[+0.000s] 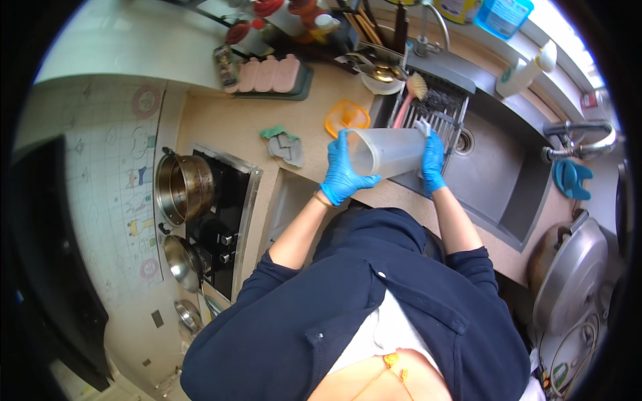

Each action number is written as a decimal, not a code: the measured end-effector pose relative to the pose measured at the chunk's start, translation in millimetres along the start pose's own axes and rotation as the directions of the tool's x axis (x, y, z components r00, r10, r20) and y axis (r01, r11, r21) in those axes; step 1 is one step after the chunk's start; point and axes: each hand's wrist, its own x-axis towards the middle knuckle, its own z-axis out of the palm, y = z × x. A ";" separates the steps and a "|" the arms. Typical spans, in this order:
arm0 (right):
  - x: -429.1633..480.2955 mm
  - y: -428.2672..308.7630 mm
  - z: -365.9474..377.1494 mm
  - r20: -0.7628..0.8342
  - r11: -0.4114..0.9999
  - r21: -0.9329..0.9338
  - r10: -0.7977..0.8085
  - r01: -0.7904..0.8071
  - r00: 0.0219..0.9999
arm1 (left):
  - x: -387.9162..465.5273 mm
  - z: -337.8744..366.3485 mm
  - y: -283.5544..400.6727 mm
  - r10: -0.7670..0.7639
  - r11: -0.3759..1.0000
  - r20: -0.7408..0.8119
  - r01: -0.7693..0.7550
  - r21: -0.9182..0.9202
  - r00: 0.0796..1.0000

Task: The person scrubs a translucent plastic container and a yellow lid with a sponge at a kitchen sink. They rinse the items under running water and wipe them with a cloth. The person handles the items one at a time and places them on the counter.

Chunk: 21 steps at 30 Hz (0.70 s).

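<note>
A tall translucent plastic container (pixel 396 152) lies on its side in the air between my two hands, its open mouth towards the left. My left hand (pixel 344 168), in a blue glove, grips it at the rim with the thumb stretched along the underside. At the other end, my gloved right hand (pixel 432 159) presses against the base. A scrap of white cloth or tissue (pixel 424 126) shows by the right fingertips; how it is held is hidden. Just beyond the container, an orange plastic lid (pixel 347 116) rests on the counter.
Right of me is a steel sink (pixel 494 175) with a drying rack (pixel 454 123) and a pink-handled brush (pixel 409 97). A grey-green cloth (pixel 283 145) lies on the counter. Leftward stand a steel pot (pixel 188 188) and a pan (pixel 183 263) at the hob (pixel 215 240); a large lidded pan (pixel 572 275) is far right.
</note>
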 end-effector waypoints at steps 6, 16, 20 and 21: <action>8.9 30.5 -19.6 -0.161 0.939 0.311 0.201 -0.143 0.966 | 1.6 -4.9 2.0 -0.157 0.985 0.050 0.160 -0.062 0.986; -46.9 -107.0 33.6 0.271 0.991 -0.120 -0.023 0.058 0.962 | 12.7 -7.1 46.5 0.062 0.973 0.128 -0.088 0.212 0.990; -56.7 -128.0 36.4 0.269 0.978 -0.184 -0.048 0.101 0.962 | 14.6 -3.0 60.1 0.094 0.955 0.082 -0.113 0.276 0.992; -60.8 -132.7 34.5 0.248 0.984 -0.170 -0.015 0.058 0.969 | 15.3 -1.4 61.3 0.103 0.948 0.082 -0.122 0.295 0.991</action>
